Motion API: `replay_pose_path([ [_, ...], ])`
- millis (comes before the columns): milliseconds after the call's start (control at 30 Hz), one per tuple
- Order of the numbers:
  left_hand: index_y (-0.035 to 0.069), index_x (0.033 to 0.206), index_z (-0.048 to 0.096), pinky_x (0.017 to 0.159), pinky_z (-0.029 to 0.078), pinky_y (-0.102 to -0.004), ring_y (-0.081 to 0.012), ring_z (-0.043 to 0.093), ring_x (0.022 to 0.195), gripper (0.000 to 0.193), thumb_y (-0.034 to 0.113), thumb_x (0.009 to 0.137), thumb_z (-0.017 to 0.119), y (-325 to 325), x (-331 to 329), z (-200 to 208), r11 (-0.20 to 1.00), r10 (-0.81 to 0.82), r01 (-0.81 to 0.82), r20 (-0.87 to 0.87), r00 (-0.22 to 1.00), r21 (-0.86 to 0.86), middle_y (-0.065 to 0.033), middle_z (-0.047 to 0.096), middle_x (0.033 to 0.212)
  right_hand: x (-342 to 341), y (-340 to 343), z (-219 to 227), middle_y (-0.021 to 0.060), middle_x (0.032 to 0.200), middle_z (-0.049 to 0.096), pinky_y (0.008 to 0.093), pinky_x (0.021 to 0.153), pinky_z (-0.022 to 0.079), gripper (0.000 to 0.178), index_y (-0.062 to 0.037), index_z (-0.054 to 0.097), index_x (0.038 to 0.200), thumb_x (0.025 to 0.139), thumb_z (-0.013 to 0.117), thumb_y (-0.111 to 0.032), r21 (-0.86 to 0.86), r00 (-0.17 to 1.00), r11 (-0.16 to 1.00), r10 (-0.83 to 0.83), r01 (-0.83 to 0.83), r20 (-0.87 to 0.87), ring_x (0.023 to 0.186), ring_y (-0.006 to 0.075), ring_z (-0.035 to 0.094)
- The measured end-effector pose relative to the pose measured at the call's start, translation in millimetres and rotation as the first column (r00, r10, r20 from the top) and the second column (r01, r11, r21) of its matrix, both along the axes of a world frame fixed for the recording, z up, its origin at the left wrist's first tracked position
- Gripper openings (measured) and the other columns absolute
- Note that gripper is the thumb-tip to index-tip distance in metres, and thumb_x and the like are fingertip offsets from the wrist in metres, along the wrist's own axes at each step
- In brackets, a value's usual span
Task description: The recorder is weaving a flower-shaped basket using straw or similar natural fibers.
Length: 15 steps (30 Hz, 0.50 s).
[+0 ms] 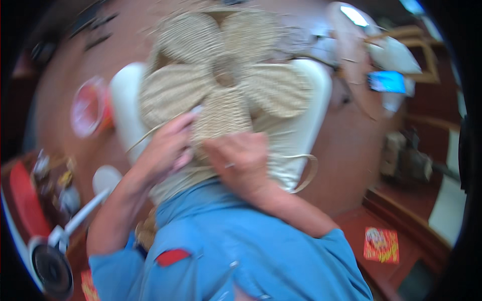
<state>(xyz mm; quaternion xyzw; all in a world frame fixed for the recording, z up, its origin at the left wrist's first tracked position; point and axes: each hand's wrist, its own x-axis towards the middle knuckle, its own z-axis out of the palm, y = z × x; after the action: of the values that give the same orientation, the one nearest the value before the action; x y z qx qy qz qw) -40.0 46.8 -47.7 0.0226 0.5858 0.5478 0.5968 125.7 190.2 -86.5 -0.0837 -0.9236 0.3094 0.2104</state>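
Observation:
A tan woven panel shaped like a flower [183,37], with broad ribbed petals around a round centre, lies in front of me. My left hand [168,148] is closed at the left edge of its lowest petal, with a thin pale weaving strand [143,138] running out from it to the lower left. Knuckles up, my right hand [243,158] is curled over the near end of that petal; its fingertips are hidden. To the right of it, another length of strand [315,173] bends in a loop. Blur softens the fine weave and both hands.
The panel rests on a white chair-like support [125,93] that shows on both sides. A red and white bucket [89,108] stands at left, a white fan-like appliance [52,266] at lower left. At right are a lit blue screen [387,82] and a wooden frame [429,62].

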Motion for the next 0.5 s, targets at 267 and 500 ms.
replay_pose_path([
  [267,0.0,0.156,0.053,0.037,0.028,-0.0216,-0.0021,0.036,0.047,0.054,0.002,0.102,0.046,5,-2,-1,0.997,0.021,-0.02,0.004,1.0,-0.074,0.0019,0.057,0.097,-14,1,2,-0.002,0.088,0.06,0.0401,0.082,0.044,0.01,-0.0168,0.067,0.087,0.086,0.077,-0.019,0.086,0.998,0.995,-0.048,0.051,-0.043,0.089,0.0201,0.06],
  [500,0.001,0.151,0.053,0.038,0.026,-0.0209,-0.0012,0.034,0.048,0.05,0.007,0.102,0.05,3,-7,-4,0.993,0.009,-0.008,0.004,1.0,-0.118,0.005,0.047,0.087,-11,-4,2,0.0017,0.093,0.06,0.0394,0.084,0.045,0.008,-0.013,0.067,0.091,0.086,0.073,-0.017,0.139,0.998,0.99,-0.032,0.038,-0.046,0.093,0.0207,0.061],
])
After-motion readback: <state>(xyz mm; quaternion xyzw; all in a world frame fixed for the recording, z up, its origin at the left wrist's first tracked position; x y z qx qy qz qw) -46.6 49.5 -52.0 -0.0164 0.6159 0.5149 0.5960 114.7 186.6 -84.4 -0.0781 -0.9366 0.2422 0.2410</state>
